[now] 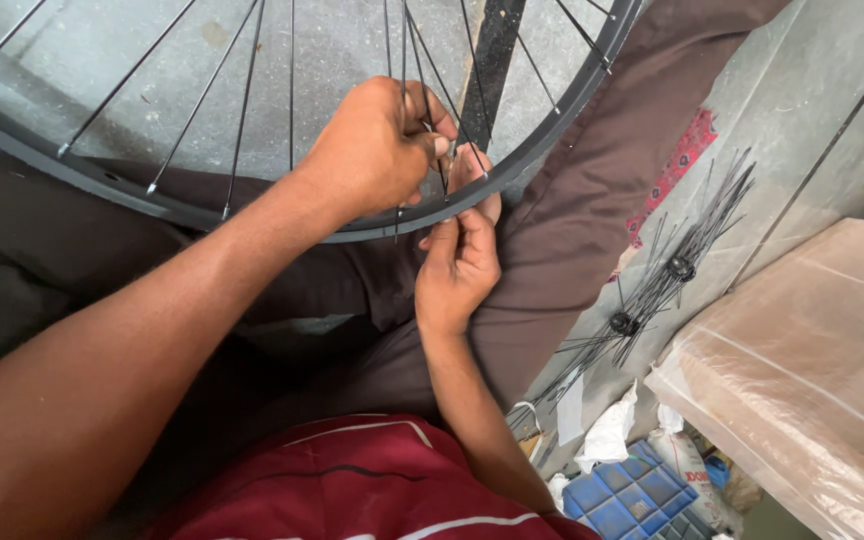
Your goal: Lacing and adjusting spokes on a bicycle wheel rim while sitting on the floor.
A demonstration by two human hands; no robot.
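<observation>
A black bicycle wheel rim [562,105] with thin dark spokes [242,110] rests across my lap. Inside the rim, my left hand [377,150] pinches a spoke near where it meets the rim. Just below the rim, my right hand [457,265] has its fingers curled at the rim's outer edge, right under the left hand. What the right fingers hold is hidden. My brown trousers [572,230] lie under the wheel.
Two black hubs with loose spokes fanned out [652,295] lie on the grey floor at right. A plastic-wrapped brown box [812,370] stands further right. A blue plastic tray [632,500] and white bags [612,430] sit at the bottom right.
</observation>
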